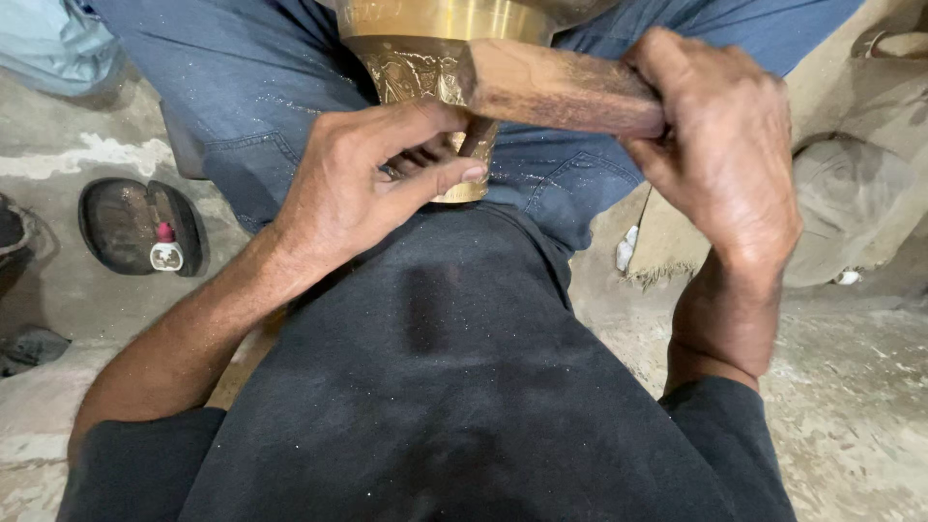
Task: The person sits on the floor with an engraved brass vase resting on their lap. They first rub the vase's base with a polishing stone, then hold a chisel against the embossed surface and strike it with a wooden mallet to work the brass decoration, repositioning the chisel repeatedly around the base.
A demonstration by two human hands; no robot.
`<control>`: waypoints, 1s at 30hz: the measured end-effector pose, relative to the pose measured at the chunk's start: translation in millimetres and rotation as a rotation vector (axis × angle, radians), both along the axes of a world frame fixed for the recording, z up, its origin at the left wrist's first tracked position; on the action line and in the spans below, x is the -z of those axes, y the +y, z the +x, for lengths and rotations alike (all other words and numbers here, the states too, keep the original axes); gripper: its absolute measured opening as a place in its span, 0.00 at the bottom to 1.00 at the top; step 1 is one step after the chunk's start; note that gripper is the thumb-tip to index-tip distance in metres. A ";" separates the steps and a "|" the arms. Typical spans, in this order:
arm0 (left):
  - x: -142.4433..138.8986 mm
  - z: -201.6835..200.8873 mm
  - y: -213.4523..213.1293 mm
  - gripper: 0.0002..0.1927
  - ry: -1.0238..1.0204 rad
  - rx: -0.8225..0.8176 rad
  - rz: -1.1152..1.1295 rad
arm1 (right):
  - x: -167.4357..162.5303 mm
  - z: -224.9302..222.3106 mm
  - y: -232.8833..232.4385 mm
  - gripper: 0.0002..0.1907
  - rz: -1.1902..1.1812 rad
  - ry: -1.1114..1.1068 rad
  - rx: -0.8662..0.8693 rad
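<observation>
Brass vessel [425,39]: polished, glossy yellow metal above, embossed relief band below. Wooden block [561,92]: matt, brown, worn smooth, dusty. Jeans [242,87]: blue denim flecked with fine glitter. Dark cloth [454,387]: matt, speckled likewise. Floor [851,387]: rough, pitted concrete

Rough, dusty concrete floor [851,387] with a dark sandal [135,224] and crumpled sacking [851,193].

The left hand [362,188] curls against the engraved base of a brass vessel [425,48] that rests between legs in blue jeans [242,87]. The right hand [725,145] grips 1 end of a brown wooden block [556,87], which lies across the vessel's base and touches it. A dark sandal [140,227] lies on the dusty floor [851,387], well apart to the left.
</observation>
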State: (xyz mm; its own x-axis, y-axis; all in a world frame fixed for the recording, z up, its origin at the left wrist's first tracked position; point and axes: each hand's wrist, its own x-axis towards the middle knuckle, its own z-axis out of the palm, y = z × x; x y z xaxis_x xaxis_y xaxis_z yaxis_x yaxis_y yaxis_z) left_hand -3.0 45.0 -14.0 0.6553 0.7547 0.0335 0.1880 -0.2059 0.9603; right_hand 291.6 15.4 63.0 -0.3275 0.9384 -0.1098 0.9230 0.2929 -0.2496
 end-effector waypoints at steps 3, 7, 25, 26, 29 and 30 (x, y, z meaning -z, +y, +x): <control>-0.1 -0.3 0.4 0.17 -0.031 0.012 0.022 | -0.9 1.2 0.7 0.19 -0.063 0.361 0.056; -0.5 -0.9 1.6 0.15 0.005 0.015 0.003 | -2.3 4.6 1.8 0.23 -0.039 0.099 0.011; 4.8 -3.6 3.1 0.16 -0.035 0.025 0.031 | -5.6 -1.8 2.1 0.20 -0.070 0.329 0.037; 5.0 -3.6 3.2 0.16 -0.031 0.018 0.023 | -6.1 -2.5 2.6 0.22 -0.029 0.151 -0.004; 5.6 -3.8 3.0 0.16 -0.033 0.017 0.019 | -5.9 -3.1 3.4 0.20 -0.082 0.175 0.131; 5.4 -3.9 3.1 0.16 -0.032 0.007 0.009 | -5.6 -2.7 3.7 0.18 -0.143 0.282 0.207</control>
